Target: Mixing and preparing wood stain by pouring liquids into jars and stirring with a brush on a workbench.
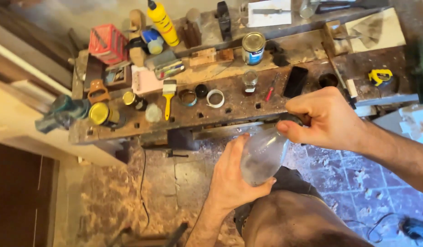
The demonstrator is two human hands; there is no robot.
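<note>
My left hand [229,176] grips the body of a clear plastic bottle [262,155], held tilted in front of the workbench. At the bottle's neck my right hand [323,120] is closed around its dark cap [291,120]. The cap is mostly hidden under my fingers. The bottle looks nearly empty and cloudy. Both hands hover above my knee and the floor, just short of the workbench's front edge [220,130].
The worn wooden workbench carries a yellow-handled brush [168,93], a paint tin [253,47], a small glass jar [250,80], a yellow glue bottle [162,22], a red crate [107,43], yellow-lidded jars [101,114], a black phone [295,82] and a tape measure [381,77]. Sawdust covers the floor.
</note>
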